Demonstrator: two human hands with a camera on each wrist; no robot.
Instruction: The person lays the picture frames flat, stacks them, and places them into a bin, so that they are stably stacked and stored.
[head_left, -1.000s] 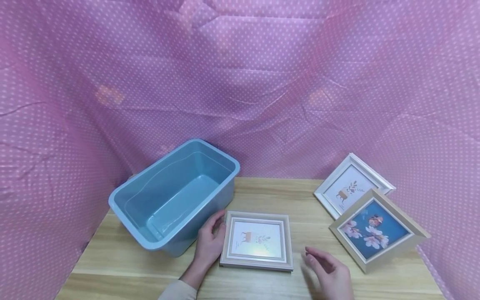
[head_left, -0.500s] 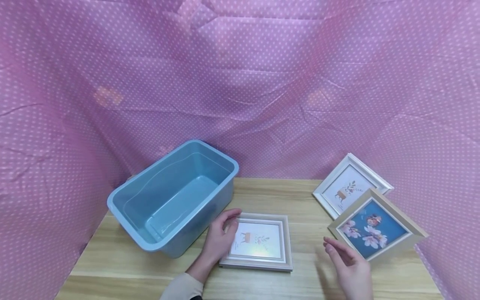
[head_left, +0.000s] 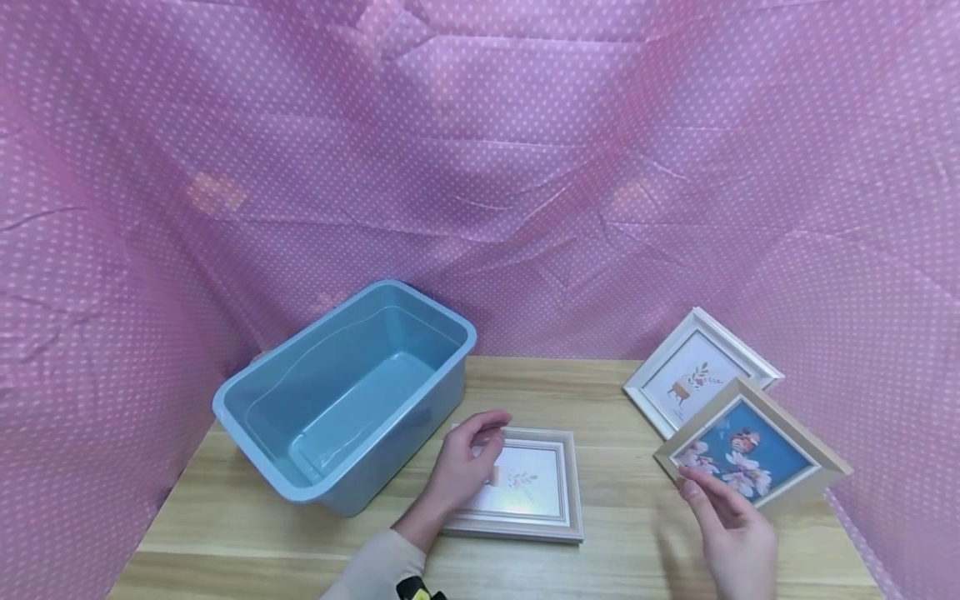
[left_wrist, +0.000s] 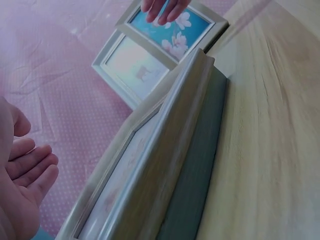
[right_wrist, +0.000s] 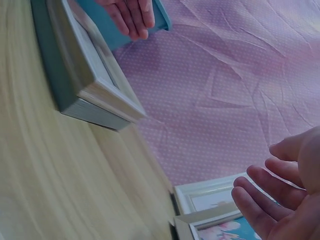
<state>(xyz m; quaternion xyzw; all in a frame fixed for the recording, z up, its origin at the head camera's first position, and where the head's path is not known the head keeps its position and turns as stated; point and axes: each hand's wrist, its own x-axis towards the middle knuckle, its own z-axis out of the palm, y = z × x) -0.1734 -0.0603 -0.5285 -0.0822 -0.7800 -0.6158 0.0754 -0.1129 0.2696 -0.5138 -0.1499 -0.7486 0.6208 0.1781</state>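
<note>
A picture frame (head_left: 564,492) with a plant print lies flat on the table; in the right wrist view a darker, grey-green layer (right_wrist: 52,82) shows beneath its pale moulding. My left hand (head_left: 463,462) hovers over the left part of this frame, fingers relaxed and gripping nothing. At the right stands a beige picture frame (head_left: 750,458) showing pink blossoms on blue, tilted, overlapping a white picture frame (head_left: 693,371) behind it. My right hand (head_left: 735,533) is just in front of the blossom frame, covering its lower edge in the head view. Its fingers are loosely bent and hold nothing.
A blue-grey plastic tub (head_left: 442,400) stands at the left on the wooden table (head_left: 300,558), with no contents visible inside. Pink dotted cloth (head_left: 480,183) hangs behind the table and on both sides.
Both hands have moved right: the left from the flat frame's left edge to above it, the right from beside that frame to the blossom frame. The frames and tub stay put.
</note>
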